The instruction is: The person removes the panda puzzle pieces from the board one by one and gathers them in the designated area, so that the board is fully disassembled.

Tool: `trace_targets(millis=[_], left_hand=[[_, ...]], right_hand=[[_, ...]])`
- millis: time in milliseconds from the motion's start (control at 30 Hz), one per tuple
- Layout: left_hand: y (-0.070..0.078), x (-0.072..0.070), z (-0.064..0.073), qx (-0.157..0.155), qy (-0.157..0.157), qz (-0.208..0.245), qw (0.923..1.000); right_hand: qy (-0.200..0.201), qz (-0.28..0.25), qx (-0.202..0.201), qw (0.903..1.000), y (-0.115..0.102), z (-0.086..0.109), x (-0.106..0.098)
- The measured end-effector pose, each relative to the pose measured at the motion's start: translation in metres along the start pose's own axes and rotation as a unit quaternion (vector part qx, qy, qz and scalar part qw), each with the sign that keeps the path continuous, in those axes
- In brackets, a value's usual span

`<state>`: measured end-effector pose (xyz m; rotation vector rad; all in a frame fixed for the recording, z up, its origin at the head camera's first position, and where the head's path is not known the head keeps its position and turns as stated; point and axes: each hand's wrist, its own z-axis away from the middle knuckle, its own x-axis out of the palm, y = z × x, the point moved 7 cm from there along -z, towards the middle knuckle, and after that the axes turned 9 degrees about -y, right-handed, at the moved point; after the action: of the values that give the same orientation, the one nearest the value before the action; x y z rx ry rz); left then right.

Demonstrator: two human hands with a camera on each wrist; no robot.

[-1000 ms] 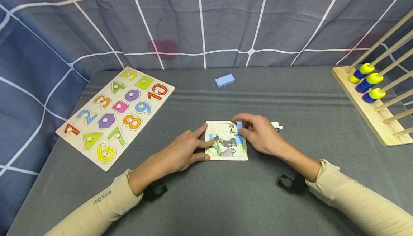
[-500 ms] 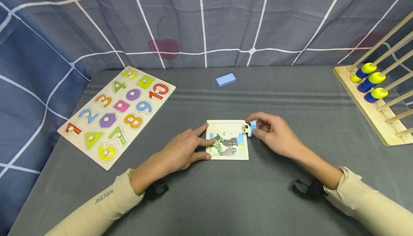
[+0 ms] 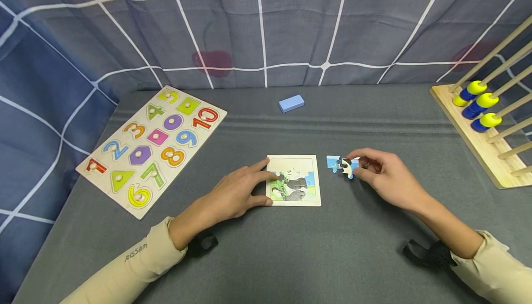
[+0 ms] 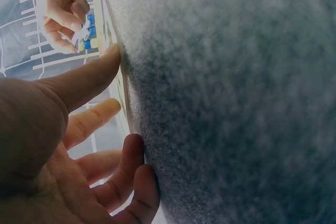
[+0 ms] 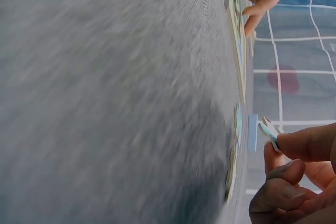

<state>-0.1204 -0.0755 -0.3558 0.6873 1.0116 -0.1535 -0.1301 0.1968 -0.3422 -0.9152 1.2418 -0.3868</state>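
A flat, dark grey cloth surface (image 3: 266, 253) lies before a blue-grey curtain with white grid lines (image 3: 232, 27). Half a second earlier, the blue, white and black panda-printed jigsaw piece (image 3: 346, 167) overlapped the corner of the square, pale wooden puzzle tray (image 3: 295, 203); now it is to the right of it, raised above the cloth, pinched between thumb and finger of the right hand (image 3: 384, 174). The left hand (image 3: 238, 191), fingers apart, touches the tray's left side. The tray contains joined panda pieces (image 3: 296, 184) in its lower part.
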Motion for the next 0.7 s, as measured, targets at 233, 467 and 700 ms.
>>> trace_targets(millis=[233,467,700], left_hand=[[-0.003,0.0,0.0,-0.006,0.009,0.023,0.9997],[-0.004,-0.001,-0.002,-0.017,0.004,0.029,0.9994],[-0.003,-0.001,-0.004,-0.024,-0.009,0.028,0.9993]], right_hand=[[0.024,0.013,0.02,0.9994,0.017,0.014,-0.017],[0.043,0.037,0.033,0.9978,0.03,0.021,-0.031],[0.029,0.072,0.047,0.9959,0.039,0.02,-0.036]])
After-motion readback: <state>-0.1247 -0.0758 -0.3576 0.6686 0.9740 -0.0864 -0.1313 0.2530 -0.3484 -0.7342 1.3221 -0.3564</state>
